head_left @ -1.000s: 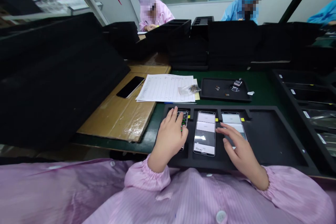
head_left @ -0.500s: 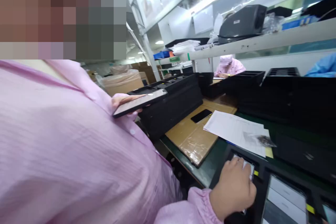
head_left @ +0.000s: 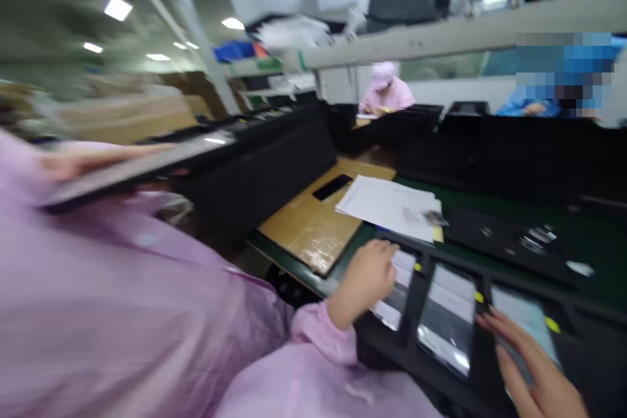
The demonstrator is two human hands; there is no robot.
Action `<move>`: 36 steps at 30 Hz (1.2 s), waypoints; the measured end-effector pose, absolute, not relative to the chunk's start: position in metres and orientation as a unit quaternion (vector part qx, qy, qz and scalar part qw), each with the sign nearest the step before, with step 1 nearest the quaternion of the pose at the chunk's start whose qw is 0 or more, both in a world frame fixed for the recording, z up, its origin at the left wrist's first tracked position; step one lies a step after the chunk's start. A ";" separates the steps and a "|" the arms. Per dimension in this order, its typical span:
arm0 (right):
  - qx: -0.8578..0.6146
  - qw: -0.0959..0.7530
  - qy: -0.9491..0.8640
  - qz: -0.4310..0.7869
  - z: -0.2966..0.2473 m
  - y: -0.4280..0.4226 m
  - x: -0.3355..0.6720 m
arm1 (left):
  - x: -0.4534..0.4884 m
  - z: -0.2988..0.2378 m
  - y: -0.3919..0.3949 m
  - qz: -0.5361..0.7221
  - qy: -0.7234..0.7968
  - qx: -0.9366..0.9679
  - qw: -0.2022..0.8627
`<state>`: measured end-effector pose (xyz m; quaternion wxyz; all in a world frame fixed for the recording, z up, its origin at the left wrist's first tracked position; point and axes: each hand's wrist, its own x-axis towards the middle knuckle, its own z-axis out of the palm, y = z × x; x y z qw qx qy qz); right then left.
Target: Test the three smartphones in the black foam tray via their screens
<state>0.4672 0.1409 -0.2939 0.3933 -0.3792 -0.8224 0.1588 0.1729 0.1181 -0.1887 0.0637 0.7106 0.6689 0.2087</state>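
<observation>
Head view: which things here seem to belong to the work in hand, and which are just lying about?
Work in hand:
left phone, partly under the left hand
middle phone
right phone, partly behind the right hand
black tray holding these three

Probably lying about, untouched by either hand:
dark phone on cardboard
paper sheets
small bag at their edge

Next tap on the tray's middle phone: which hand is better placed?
Probably the right hand: its fingertips sit just beside the right edge of the middle phone, pointing toward it. The left hand is at the left phone, farther off.
</observation>
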 end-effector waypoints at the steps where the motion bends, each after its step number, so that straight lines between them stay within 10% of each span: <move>1: -0.402 0.398 -0.810 0.158 -0.284 0.135 0.466 | 0.168 -0.189 0.121 0.222 0.647 0.726 0.074; 36: -0.436 0.389 -0.776 0.238 -0.249 0.123 0.444 | 0.171 -0.225 0.075 0.183 0.631 0.753 -0.046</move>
